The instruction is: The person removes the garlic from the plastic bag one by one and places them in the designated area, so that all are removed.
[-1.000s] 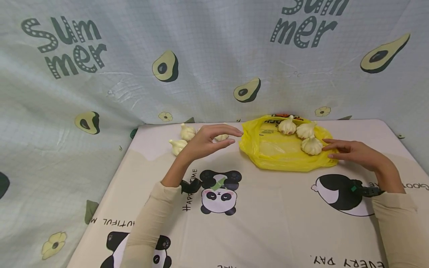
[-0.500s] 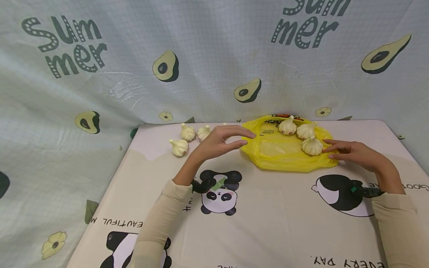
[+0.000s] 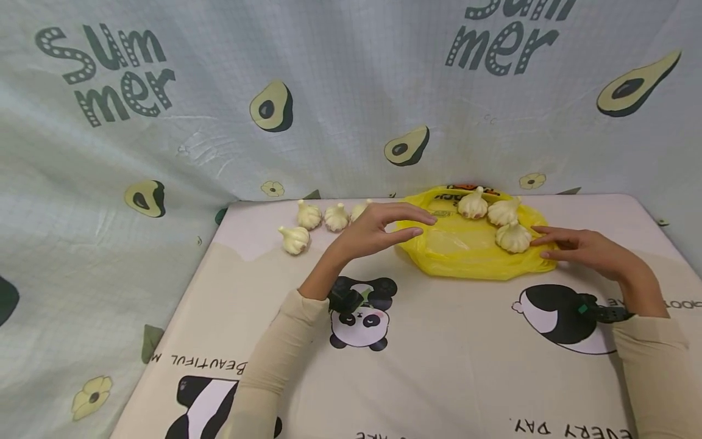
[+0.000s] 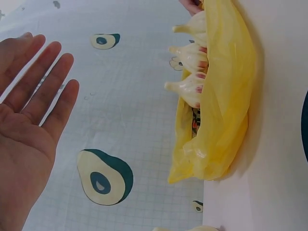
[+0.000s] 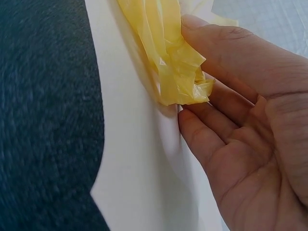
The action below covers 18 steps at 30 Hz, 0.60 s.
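Observation:
A yellow plastic bag (image 3: 466,268) lies on the table with its mouth spread, and 3 garlic bulbs (image 3: 513,238) sit in its right part. My left hand (image 3: 373,231) hovers over the bag's left end with fingers extended; in the left wrist view its palm (image 4: 24,139) shows nothing held. At the bag's right end, my right hand (image 3: 598,253) holds the edge between thumb and fingers. The crumpled bag end (image 5: 168,67) shows between them in the right wrist view. Loose garlic bulbs (image 3: 295,240), several in all, rest left of my left hand, which partly covers one.
The table (image 3: 428,378) has a printed cover with pandas and lettering. Behind it hangs a pale curtain (image 3: 340,79) printed with avocados, close to the table's back edge. Each wrist wears a dark strap with a camera (image 3: 603,312).
My left hand has moved right, from beside the bag to above its left end, uncovering more of the loose garlic bulbs. My right hand has stayed at the bag's edge.

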Tool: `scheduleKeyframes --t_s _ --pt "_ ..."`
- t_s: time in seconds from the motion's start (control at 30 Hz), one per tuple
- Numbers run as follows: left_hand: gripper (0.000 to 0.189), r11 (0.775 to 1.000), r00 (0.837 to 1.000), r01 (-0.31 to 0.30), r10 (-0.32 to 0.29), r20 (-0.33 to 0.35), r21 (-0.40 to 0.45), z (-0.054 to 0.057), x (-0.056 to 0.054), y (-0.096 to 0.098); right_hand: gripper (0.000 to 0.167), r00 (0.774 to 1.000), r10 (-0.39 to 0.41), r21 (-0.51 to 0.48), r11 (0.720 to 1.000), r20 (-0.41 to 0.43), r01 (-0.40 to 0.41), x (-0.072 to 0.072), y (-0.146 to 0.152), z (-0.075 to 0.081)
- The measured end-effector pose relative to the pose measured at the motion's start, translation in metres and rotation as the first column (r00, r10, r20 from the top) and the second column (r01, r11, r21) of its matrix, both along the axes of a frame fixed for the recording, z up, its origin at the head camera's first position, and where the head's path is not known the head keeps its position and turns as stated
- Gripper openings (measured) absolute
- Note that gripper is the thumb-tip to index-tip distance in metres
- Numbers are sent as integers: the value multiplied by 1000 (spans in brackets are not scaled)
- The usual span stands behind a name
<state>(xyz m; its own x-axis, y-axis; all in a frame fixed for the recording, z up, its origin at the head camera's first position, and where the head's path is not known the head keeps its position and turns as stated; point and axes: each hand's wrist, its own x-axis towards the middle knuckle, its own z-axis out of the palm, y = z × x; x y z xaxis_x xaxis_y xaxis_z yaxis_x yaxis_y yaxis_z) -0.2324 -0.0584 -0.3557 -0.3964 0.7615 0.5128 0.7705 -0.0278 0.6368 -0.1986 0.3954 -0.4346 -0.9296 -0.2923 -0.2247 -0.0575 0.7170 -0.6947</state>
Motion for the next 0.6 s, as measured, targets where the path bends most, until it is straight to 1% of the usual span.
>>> scheduleKeyframes --t_s 0.13,0.33,0.5,0.6 --pt "26 1000 1000 -10 10 10 -13 -2 1 2 48 1000 7 2 1000 2 -7 0 1 1" --pt "27 1000 998 -7 8 55 -28 -5 2 5 48 1000 6 8 1000 4 -6 2 1 1" --pt "27 1000 999 14 -13 48 -26 -4 5 9 48 1000 15 17 1000 -8 -14 0 -2 3" --pt "26 999 999 29 -28 43 -33 -5 5 12 48 1000 12 12 1000 -1 -12 1 -2 4"
